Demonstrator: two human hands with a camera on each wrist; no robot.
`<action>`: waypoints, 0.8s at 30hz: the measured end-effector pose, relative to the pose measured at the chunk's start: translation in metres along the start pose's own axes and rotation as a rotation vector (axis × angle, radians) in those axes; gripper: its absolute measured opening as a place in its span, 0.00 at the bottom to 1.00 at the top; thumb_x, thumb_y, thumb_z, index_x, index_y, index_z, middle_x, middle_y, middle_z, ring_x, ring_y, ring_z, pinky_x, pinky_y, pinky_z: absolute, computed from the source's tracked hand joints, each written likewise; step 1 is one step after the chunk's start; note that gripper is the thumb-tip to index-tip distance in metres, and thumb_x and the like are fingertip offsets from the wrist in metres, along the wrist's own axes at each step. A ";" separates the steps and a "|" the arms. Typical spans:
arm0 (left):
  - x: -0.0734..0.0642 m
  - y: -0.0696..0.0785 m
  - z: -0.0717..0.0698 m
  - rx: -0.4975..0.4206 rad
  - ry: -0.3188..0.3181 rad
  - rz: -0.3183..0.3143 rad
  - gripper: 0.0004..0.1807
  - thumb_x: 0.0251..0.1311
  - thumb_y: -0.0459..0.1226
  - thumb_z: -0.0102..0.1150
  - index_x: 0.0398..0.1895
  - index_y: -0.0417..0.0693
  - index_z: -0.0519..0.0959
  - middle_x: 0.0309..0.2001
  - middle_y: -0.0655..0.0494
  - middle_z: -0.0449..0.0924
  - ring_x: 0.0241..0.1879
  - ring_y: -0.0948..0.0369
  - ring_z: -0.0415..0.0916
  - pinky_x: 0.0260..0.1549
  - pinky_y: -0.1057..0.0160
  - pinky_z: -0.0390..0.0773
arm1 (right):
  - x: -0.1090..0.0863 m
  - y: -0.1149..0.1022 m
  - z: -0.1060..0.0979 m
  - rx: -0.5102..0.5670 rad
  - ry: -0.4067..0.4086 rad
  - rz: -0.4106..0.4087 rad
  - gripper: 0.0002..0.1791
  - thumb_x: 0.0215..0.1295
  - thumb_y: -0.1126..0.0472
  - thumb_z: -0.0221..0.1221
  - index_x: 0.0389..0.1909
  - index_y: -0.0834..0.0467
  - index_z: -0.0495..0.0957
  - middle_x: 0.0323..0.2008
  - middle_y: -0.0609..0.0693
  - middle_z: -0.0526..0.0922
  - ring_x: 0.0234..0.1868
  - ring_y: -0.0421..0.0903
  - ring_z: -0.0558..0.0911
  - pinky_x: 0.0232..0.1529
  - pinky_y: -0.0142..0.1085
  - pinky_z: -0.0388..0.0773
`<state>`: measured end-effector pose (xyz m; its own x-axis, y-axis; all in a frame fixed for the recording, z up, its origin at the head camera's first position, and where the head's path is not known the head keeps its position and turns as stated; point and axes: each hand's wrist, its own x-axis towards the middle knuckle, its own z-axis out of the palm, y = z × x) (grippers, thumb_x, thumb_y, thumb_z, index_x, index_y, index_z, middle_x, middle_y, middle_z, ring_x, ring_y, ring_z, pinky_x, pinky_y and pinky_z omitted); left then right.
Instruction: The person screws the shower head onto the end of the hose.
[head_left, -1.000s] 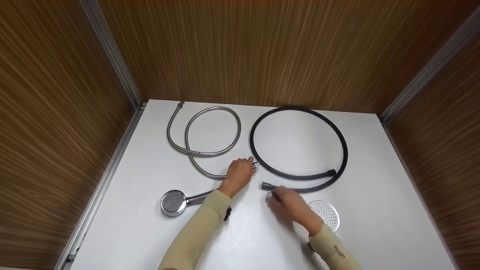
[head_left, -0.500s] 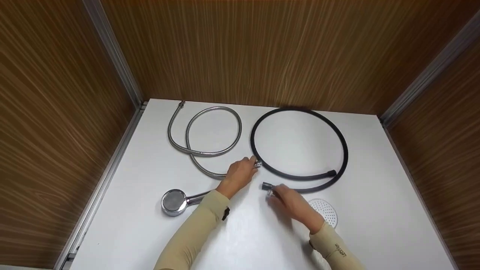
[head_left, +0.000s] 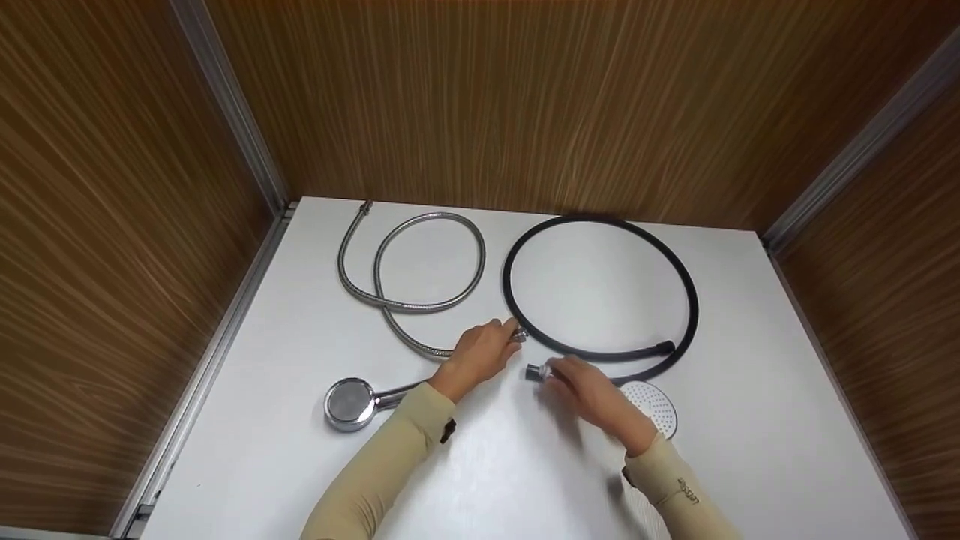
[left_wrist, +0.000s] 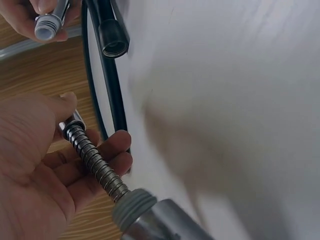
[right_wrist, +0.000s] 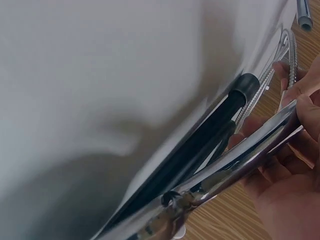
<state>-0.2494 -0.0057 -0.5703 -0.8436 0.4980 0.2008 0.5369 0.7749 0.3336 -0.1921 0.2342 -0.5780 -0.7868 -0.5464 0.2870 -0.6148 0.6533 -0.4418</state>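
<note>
My left hand (head_left: 480, 351) grips the silver metal shower hose (head_left: 405, 307) near one end. Its chrome end fitting (head_left: 520, 335) sticks out past the fingertips. My right hand (head_left: 596, 394) holds a shower head (head_left: 651, 409) with a white dotted face by its chrome handle (right_wrist: 245, 152). In the left wrist view, that handle's threaded end (left_wrist: 47, 28) points toward my left hand, apart from the hose fitting. Beside it is the end collar (left_wrist: 114, 40) of a black shower hose (head_left: 600, 219). My fingers partly cover the handle in the head view.
A second shower head (head_left: 350, 403), round and chrome, lies at the left; my left forearm hides part of its handle, whose threaded end (left_wrist: 132, 207) shows in the left wrist view. Wood-grain panels (head_left: 495, 105) enclose the white table (head_left: 247, 450) at the back and sides.
My right hand has lifted slightly with the shower head, bringing its threaded end up beside the black hose's collar. The left hand has shifted a little to the right with the hose fitting.
</note>
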 end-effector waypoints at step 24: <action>-0.013 -0.002 -0.005 -0.034 -0.050 0.138 0.14 0.77 0.49 0.55 0.53 0.51 0.79 0.38 0.52 0.88 0.37 0.53 0.86 0.36 0.53 0.84 | 0.016 -0.001 -0.026 0.013 -0.076 0.172 0.21 0.78 0.55 0.60 0.64 0.62 0.80 0.44 0.53 0.83 0.43 0.48 0.82 0.51 0.50 0.82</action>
<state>-0.2399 -0.0152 -0.5693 -0.7597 0.6183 0.2014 0.6465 0.6843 0.3374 -0.2054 0.2387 -0.5513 -0.8738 -0.4654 0.1412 -0.4702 0.7342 -0.4897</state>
